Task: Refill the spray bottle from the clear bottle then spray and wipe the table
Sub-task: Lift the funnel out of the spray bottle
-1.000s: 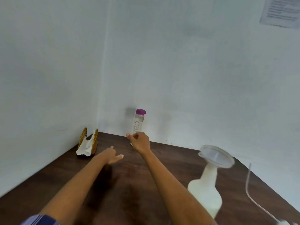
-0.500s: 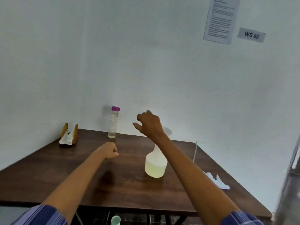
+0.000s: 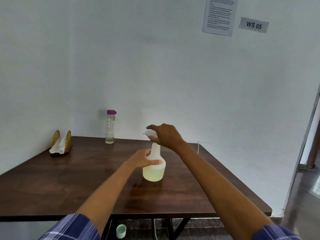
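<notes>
A translucent white plastic spray bottle [image 3: 154, 168], bulb-shaped at the base with a slim neck and pale yellow-green liquid in its lower part, stands upright near the middle of a dark brown wood-grain table [image 3: 69, 179]. Its shoulder is steadied by the left hand [image 3: 143, 159], fingers straight and thumb laid across the front. A clear plastic funnel [image 3: 150, 133] seated in the neck is pinched at its rim by the curled fingers of the right hand [image 3: 166, 135]. The step appears to be lifting the funnel out; it is best raised straight up while the base is held down, so that the light bottle is not tipped and drips fall inside. A tall clear cylindrical bottle with a purple cap [image 3: 110, 126], nearly empty, stands well apart at the back edge by the wall. A wooden napkin holder with white paper napkins [image 3: 61, 142] sits in the far left corner.
</notes>
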`<state>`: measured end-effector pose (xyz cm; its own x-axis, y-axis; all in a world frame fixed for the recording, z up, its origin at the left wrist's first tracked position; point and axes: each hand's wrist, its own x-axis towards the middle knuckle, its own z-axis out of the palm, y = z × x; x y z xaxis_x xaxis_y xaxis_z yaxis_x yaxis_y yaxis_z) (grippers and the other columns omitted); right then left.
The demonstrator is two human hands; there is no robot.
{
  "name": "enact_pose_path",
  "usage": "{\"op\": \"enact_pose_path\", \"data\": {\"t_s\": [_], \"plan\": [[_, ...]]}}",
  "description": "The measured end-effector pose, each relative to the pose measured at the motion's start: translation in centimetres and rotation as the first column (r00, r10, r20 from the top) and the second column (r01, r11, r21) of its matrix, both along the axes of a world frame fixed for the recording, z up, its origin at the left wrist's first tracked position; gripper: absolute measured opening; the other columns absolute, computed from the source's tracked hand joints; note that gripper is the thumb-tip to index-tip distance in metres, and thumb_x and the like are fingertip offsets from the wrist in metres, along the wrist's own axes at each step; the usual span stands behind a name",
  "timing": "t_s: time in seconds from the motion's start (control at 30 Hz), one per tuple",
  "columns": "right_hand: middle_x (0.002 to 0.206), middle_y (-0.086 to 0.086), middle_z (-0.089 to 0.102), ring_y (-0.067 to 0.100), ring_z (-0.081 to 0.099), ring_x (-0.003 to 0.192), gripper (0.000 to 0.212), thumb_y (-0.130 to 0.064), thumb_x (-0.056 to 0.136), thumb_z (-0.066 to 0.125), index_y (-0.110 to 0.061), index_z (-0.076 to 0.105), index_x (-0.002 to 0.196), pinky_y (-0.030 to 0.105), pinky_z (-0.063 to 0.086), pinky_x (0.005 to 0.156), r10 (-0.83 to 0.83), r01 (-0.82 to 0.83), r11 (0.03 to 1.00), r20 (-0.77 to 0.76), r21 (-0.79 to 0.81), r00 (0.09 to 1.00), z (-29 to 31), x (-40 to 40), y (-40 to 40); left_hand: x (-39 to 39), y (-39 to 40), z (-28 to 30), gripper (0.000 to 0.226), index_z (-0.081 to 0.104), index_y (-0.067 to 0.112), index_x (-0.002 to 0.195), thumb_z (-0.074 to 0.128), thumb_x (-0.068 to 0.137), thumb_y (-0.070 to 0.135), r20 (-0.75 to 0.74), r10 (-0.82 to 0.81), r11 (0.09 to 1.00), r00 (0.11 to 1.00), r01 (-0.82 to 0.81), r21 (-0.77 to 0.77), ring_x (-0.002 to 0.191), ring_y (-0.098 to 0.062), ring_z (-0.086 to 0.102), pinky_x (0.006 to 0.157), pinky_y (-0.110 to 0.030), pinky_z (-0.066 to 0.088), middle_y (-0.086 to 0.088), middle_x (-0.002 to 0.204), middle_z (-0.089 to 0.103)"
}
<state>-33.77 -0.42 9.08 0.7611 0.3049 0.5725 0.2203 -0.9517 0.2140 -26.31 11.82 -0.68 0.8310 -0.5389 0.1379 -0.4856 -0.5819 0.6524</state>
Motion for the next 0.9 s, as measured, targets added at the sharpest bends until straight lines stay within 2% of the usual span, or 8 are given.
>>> {"op": "enact_pose_path", "data": {"t_s": [0.1, 0.2, 0.3, 0.43, 0.53, 0.63, 0.73, 0.9], "plan": [[0.12, 0.006, 0.066, 0.025, 0.062, 0.108, 0.047, -0.043, 0.092, 0.051, -0.025, 0.05, 0.134, 0.033, 0.045, 0.085, 0.006, -0.008, 1.0, -0.072, -0.029, 0.997, -1.6, 0.5, 0.8, 0.6, -1.2, -0.7, 0.092, 0.053, -0.003, 0.122, 0.072, 0.063, 0.065, 0.016, 0.07, 0.994, 0.997, -0.069, -0.082, 0.111, -0.031, 0.058, 0.09, -0.039, 0.05, -0.019, 0.119, 0.059], [0.103, 0.005, 0.071, 0.022, 0.065, 0.096, 0.043, -0.048, 0.09, 0.051, -0.025, 0.057, 0.126, 0.032, 0.048, 0.08, 0.083, -0.072, 0.979, -0.049, 0.191, 0.995, -2.7, 0.5, 0.3, 1.1, -1.6, -0.6, 0.076, 0.059, -0.006, 0.108, 0.075, 0.065, 0.056, 0.006, 0.093, 0.989, 0.996, -0.091, -0.114, 0.094, -0.024, 0.059, 0.074, -0.031, 0.047, -0.014, 0.095, 0.061], [0.089, 0.005, 0.073, 0.017, 0.066, 0.083, 0.036, -0.046, 0.091, 0.053, -0.018, 0.068, 0.108, 0.026, 0.044, 0.069, 0.1, -0.095, 0.887, 0.013, 0.452, 0.995, -2.4, 0.0, -0.7, 1.6, -1.8, 0.1, 0.067, 0.06, 0.002, 0.119, 0.075, 0.072, 0.046, -0.028, 0.086, 0.994, 0.996, -0.087, -0.072, 0.101, -0.022, 0.061, 0.083, -0.03, 0.049, -0.012, 0.117, 0.064], [0.07, 0.006, 0.073, 0.016, 0.064, 0.063, 0.039, -0.041, 0.091, 0.055, -0.007, 0.071, 0.079, 0.034, 0.054, 0.069, 0.1, -0.07, 0.703, 0.0, 0.707, 0.995, -1.9, 0.0, -2.3, 1.7, -1.9, 0.1, 0.066, 0.059, 0.008, 0.124, 0.075, 0.073, 0.045, -0.07, 0.085, 0.995, 0.994, -0.089, -0.055, 0.11, -0.025, 0.061, 0.091, -0.033, 0.05, -0.009, 0.125, 0.062], [0.07, 0.007, 0.071, 0.014, 0.062, 0.055, 0.023, -0.028, 0.085, 0.064, -0.006, 0.068, 0.079, 0.023, 0.051, 0.056, 0.128, 0.011, 0.584, -0.105, 0.811, 0.986, -1.4, -0.1, -3.2, 1.9, -2.0, 0.0, 0.066, 0.058, 0.009, 0.126, 0.073, 0.074, 0.046, -0.09, 0.084, 0.994, 0.992, -0.089, -0.058, 0.113, -0.026, 0.06, 0.095, -0.036, 0.049, -0.01, 0.127, 0.06], [0.068, 0.009, 0.065, 0.009, 0.053, 0.042, 0.014, -0.01, 0.085, 0.063, -0.008, 0.054, 0.096, 0.015, 0.035, 0.037, 0.193, 0.16, 0.422, -0.26, 0.892, 0.946, 0.1, -0.4, -3.4, 2.0, -2.2, -0.1, 0.066, 0.056, 0.009, 0.128, 0.073, 0.075, 0.045, -0.103, 0.086, 0.994, 0.991, -0.092, -0.052, 0.115, -0.027, 0.058, 0.097, -0.037, 0.048, -0.011, 0.13, 0.059], [0.069, 0.008, 0.06, 0.013, 0.049, 0.044, 0.022, -0.006, 0.088, 0.062, -0.009, 0.044, 0.1, 0.016, 0.032, 0.034, 0.193, 0.252, 0.322, -0.323, 0.913, 0.926, 1.1, 0.1, -3.3, 2.0, -2.1, -0.1, 0.069, 0.053, 0.008, 0.131, 0.073, 0.075, 0.045, -0.121, 0.087, 0.995, 0.989, -0.093, -0.044, 0.118, -0.027, 0.057, 0.1, -0.039, 0.047, -0.011, 0.133, 0.057], [0.063, 0.007, 0.055, 0.012, 0.047, 0.044, 0.005, -0.004, 0.091, 0.057, 0.001, 0.056, 0.091, 0.015, 0.034, 0.034, 0.207, 0.348, 0.239, -0.398, 0.906, 0.894, 1.7, 0.9, -2.9, 1.6, -1.7, -0.2, 0.075, 0.054, 0.011, 0.132, 0.072, 0.072, 0.053, -0.131, 0.082, 0.996, 0.988, -0.087, -0.036, 0.117, -0.026, 0.058, 0.1, -0.043, 0.047, -0.008, 0.132, 0.057]]}}
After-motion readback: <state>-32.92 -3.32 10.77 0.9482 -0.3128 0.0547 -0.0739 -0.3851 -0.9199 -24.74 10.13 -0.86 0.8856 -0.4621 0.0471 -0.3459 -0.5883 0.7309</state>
